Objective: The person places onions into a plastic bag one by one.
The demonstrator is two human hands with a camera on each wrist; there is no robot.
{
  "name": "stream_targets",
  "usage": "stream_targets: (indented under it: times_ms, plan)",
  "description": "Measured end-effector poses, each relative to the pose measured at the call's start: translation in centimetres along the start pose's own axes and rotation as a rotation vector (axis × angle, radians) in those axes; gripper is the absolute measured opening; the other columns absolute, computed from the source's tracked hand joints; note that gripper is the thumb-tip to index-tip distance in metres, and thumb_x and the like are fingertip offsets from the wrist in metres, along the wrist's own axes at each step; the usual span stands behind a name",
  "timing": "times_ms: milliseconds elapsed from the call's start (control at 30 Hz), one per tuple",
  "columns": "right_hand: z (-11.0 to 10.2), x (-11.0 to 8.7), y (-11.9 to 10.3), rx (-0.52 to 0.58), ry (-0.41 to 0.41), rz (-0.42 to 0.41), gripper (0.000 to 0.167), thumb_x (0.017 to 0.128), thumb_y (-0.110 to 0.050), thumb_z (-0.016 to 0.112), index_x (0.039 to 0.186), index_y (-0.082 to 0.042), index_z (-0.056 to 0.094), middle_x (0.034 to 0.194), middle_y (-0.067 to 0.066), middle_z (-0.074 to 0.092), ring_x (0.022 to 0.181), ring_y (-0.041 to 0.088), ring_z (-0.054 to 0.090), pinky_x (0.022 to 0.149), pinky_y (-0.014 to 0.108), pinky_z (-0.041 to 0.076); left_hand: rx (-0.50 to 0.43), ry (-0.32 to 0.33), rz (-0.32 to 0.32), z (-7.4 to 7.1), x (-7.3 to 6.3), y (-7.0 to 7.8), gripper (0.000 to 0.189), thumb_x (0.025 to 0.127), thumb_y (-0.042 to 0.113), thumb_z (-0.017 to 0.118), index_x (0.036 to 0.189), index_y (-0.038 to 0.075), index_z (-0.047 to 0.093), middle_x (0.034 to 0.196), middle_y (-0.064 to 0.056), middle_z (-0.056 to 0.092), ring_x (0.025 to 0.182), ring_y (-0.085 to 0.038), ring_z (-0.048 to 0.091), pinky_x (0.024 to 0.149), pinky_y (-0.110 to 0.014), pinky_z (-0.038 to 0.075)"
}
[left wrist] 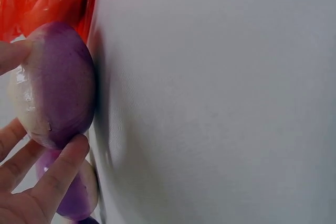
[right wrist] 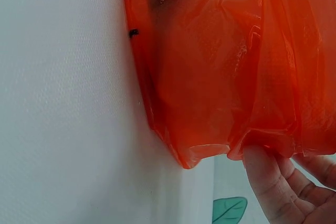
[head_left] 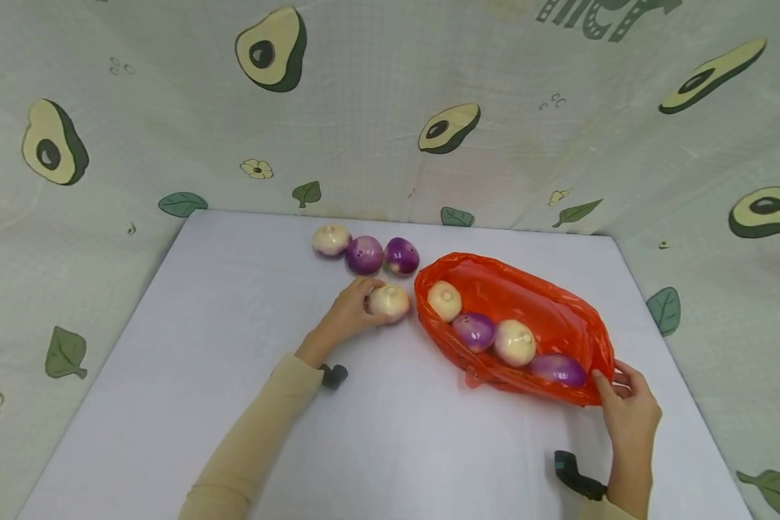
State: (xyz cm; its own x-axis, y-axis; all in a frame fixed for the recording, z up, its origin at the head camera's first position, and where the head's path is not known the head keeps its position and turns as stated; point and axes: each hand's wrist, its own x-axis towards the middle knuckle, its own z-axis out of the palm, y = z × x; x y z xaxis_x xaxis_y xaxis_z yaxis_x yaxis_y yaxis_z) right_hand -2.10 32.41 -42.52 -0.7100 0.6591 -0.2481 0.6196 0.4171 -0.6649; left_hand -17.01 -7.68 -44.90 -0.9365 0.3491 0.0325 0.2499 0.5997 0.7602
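Observation:
My left hand (head_left: 351, 309) grips a cream-and-purple turnip (head_left: 392, 303) by its sides, thumb on one side and fingers on the other. In the left wrist view, this turnip (left wrist: 63, 87) stands close over the white tabletop, beside the red bag. The red plastic bag (head_left: 526, 285) lies with its mouth wide open, just right of that turnip. Several turnips rest inside it in a row, among them a purple one (head_left: 559, 369) at the right end. My right hand (head_left: 629, 404) pinches the bag's right-hand rim between thumb and fingers.
Three more turnips sit together behind my left hand: a pale one (head_left: 331, 240), a purple one (head_left: 365, 256) and a darker one (head_left: 401, 256). The white table (head_left: 188, 318) ends at an avocado-print cloth (head_left: 364, 94) behind and at the sides.

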Motion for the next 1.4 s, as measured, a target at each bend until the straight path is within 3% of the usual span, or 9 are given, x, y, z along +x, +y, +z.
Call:
stream_targets:
  times_ms: [133,333,633,1000,1267,1400]
  plan:
    - [-0.1,0.0,0.0,0.000,-0.001,0.002,0.064,0.092,-0.045,0.047,0.146,-0.014,0.029,0.137,0.018,0.043,0.116,0.031,0.044,0.087,0.039,0.052,0.007,-0.009,0.003,0.0,-0.3,0.1,0.063,0.073,0.025,0.079,0.125,0.004,0.051,0.130,-0.013,0.049,0.112,-0.028,0.053,0.098,-0.043,0.045]
    - [-0.1,0.0,0.0,-0.003,0.003,-0.004,0.064,0.092,-0.045,0.047,0.145,-0.013,0.030,0.136,0.018,0.044,0.115,0.030,0.044,0.077,0.028,0.055,0.017,0.009,0.031,0.0,-0.5,0.1,0.061,0.073,0.024,0.078,0.125,0.004,0.052,0.128,-0.011,0.050,0.113,-0.027,0.053,0.098,-0.041,0.045]
    - [-0.1,0.0,-0.2,-0.004,0.002,-0.014,0.064,0.092,-0.045,0.048,0.145,-0.013,0.031,0.135,0.018,0.044,0.116,0.031,0.044,0.083,0.036,0.054,0.019,0.090,0.098,-0.6,-0.9,1.0,0.062,0.072,0.024,0.080,0.124,0.004,0.052,0.123,-0.011,0.052,0.109,-0.026,0.054,0.094,-0.040,0.047]
    - [-0.2,-0.1,-0.2,0.006,-0.002,-0.017,0.064,0.092,-0.045,0.048,0.145,-0.013,0.031,0.135,0.018,0.043,0.115,0.030,0.044,0.069,0.020,0.054,-0.065,0.153,0.128,-2.0,-1.2,2.0,0.060,0.074,0.024,0.078,0.125,0.007,0.051,0.124,-0.008,0.050,0.105,-0.022,0.055,0.088,-0.033,0.052]
    - [-0.2,0.0,-0.1,0.005,-0.002,-0.018,0.064,0.092,-0.044,0.048,0.145,-0.013,0.031,0.135,0.018,0.043,0.114,0.030,0.044,0.063,0.016,0.052,-0.124,0.187,0.219,-2.2,-1.0,3.8,0.059,0.075,0.021,0.078,0.126,0.007,0.051,0.125,-0.008,0.051,0.107,-0.020,0.054,0.085,-0.030,0.053]
    - [-0.2,0.0,0.0,0.004,0.000,-0.021,0.064,0.092,-0.045,0.048,0.145,-0.012,0.031,0.135,0.019,0.044,0.114,0.030,0.044,0.061,0.014,0.050,-0.167,0.168,0.222,-1.9,-0.9,5.0,0.059,0.075,0.019,0.078,0.126,0.007,0.051,0.125,-0.008,0.051,0.108,-0.019,0.054,0.085,-0.029,0.053]
